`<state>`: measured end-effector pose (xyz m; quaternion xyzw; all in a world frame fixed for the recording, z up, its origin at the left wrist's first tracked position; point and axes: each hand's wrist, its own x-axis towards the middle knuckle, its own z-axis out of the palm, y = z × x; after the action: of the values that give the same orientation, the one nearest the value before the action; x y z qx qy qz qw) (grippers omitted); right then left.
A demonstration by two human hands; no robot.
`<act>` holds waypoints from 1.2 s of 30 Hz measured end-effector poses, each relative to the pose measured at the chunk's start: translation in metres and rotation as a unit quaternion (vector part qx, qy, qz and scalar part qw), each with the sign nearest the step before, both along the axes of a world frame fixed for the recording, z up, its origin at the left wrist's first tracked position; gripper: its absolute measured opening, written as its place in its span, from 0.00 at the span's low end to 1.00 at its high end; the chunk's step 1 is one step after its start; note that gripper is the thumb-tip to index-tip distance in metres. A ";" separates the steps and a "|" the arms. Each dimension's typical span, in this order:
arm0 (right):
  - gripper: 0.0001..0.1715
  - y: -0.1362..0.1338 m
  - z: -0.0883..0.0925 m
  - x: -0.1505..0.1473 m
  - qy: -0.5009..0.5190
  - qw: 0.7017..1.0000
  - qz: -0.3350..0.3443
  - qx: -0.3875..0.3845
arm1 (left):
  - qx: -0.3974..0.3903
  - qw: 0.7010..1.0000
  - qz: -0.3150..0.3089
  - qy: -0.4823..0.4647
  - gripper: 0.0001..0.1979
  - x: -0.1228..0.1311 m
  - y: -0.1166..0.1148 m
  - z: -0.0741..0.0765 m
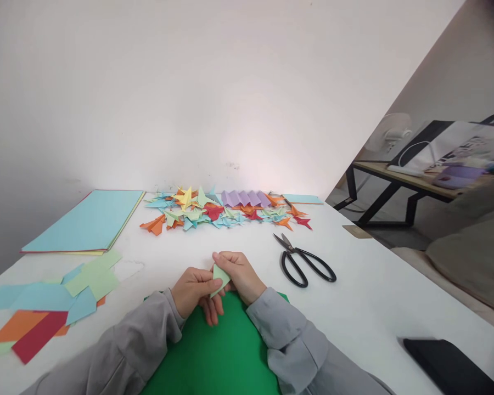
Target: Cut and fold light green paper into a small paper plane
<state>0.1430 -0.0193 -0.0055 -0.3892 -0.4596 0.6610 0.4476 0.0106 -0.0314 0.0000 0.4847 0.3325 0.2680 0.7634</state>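
Note:
A small folded piece of light green paper is held between both hands, over a green sheet at the table's front. My left hand pinches its lower left part between thumb and fingers. At its upper right, my right hand grips the paper with thumb and fingers closed. Part of the paper is hidden behind the fingers. Black-handled scissors lie to the right of my right hand, blades slightly apart.
Loose paper pieces are spread at the left, with a stack of coloured sheets behind them. Several folded paper figures and pleated purple paper line the wall. A black object lies at the front right of the white table.

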 end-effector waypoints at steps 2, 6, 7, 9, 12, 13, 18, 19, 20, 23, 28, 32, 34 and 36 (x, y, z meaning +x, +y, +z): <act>0.25 0.001 0.000 0.000 0.015 1.000 -0.016 0.002 | -0.002 1.000 0.006 -0.014 0.16 0.000 0.001 0.000; 0.25 0.001 -0.001 0.000 0.016 0.999 -0.037 0.020 | -0.003 1.000 0.015 -0.021 0.17 0.001 0.002 -0.001; 0.26 0.000 -0.001 0.000 0.008 0.999 -0.043 0.025 | 0.004 1.000 0.019 -0.018 0.17 0.001 0.002 0.000; 0.27 0.000 -0.001 0.000 -0.007 0.997 -0.065 0.036 | 0.019 0.999 0.027 -0.010 0.16 0.001 0.002 0.001; 0.26 0.001 -0.002 -0.001 -0.005 0.993 -0.111 0.048 | 0.034 0.999 0.033 -0.003 0.15 0.002 0.001 0.001; 0.25 0.002 -0.002 0.000 0.004 0.992 -0.119 0.050 | 0.034 0.999 0.034 -0.001 0.15 0.002 0.001 0.001; 0.13 0.005 -0.002 0.001 0.064 0.992 -0.098 0.040 | 0.015 0.995 0.100 -0.014 0.17 0.002 0.004 0.001; 0.11 0.005 -0.001 0.002 0.071 0.992 -0.096 0.037 | 0.013 0.993 0.118 -0.018 0.17 0.001 0.005 0.001; 0.10 0.005 -0.001 0.002 0.074 0.992 -0.096 0.034 | 0.012 0.991 0.130 -0.022 0.17 0.001 0.006 0.001; 0.08 0.005 0.000 0.003 0.078 0.992 -0.097 0.023 | 0.016 0.991 0.128 -0.025 0.16 0.002 0.006 0.002; 0.05 0.005 -0.001 0.004 0.100 0.989 -0.109 0.017 | 0.080 0.974 0.213 -0.020 0.16 0.002 0.007 -0.003; 0.04 0.005 -0.001 0.003 0.080 0.991 -0.107 0.031 | 0.134 0.956 0.262 -0.018 0.20 0.000 0.010 -0.005; 0.04 0.006 -0.001 0.003 0.081 0.990 -0.113 0.037 | 0.143 0.958 0.248 -0.003 0.20 -0.001 0.010 -0.003; 0.06 0.006 -0.002 0.003 0.094 0.986 -0.129 0.038 | 0.147 0.962 0.227 0.025 0.18 -0.001 0.008 0.000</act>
<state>0.1458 -0.0133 -0.0070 -0.3642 -0.3859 0.6135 0.5848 0.0093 -0.0234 -0.0004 0.5097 0.4096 0.4681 0.5945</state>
